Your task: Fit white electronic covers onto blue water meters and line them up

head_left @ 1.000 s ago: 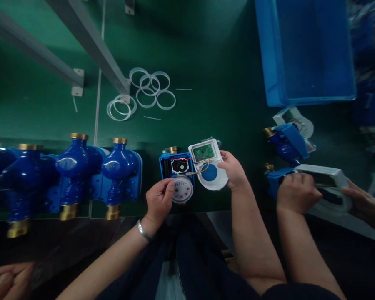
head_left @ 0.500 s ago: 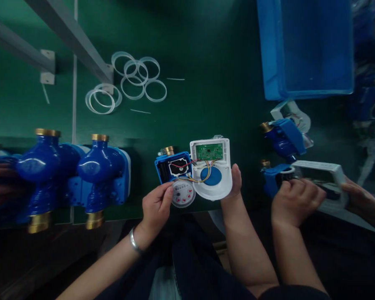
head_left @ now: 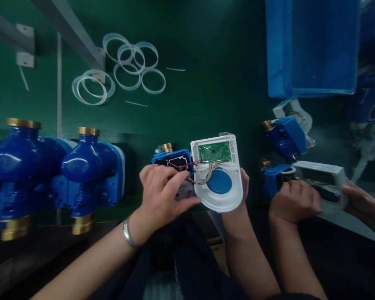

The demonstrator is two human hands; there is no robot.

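In the head view my right hand [head_left: 244, 185] grips the white cover [head_left: 234, 200] from behind its right side. Inside the cover sit a green circuit board [head_left: 215, 151] and a blue disc [head_left: 219, 181]. Red and yellow wires run from it to the blue water meter [head_left: 187, 156], whose box stands open on the left. My left hand [head_left: 161, 189] curls over the front of that box, thumb and index finger around the round meter dial [head_left: 185, 190]. The hand hides part of the dial and of the box.
Blue water meters [head_left: 89, 166] with brass ends line the left. Clear plastic rings [head_left: 153, 81] lie at the back by a grey metal leg [head_left: 71, 33]. A blue bin [head_left: 273, 54] stands back right. A co-worker's hands [head_left: 295, 202] hold another meter's cover at right.
My left hand has moved from the dial's left edge to over the dial and box, covering more of both. The white cover has shifted slightly right and nearer. The view has turned a little.
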